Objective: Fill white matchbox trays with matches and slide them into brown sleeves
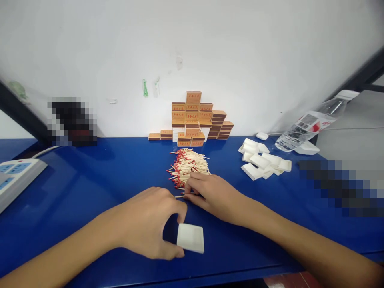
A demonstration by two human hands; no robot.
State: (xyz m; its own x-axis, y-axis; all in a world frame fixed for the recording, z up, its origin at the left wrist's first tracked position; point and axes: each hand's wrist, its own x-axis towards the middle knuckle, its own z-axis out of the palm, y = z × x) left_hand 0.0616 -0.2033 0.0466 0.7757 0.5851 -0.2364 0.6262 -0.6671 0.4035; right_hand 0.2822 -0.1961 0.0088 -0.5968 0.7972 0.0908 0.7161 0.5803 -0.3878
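My left hand (150, 224) has its thumb and index finger at the left corners of a small white matchbox tray (190, 238), near the front of the table. The tray's open side faces up, and no matches show in it. Just beyond, my right hand (210, 196) is pinched at the near edge of a heap of red-tipped matches (192, 162). A matchstick (179, 197) sticks out to the left of its fingertips; how many are in the pinch cannot be made out.
Orange matchboxes (192, 117) are stacked against the wall behind the heap. Several white trays (261, 160) lie loosely at the right, beside a leaning plastic bottle (312, 120). A power strip (21, 176) sits at the left edge of the blue table (105, 172).
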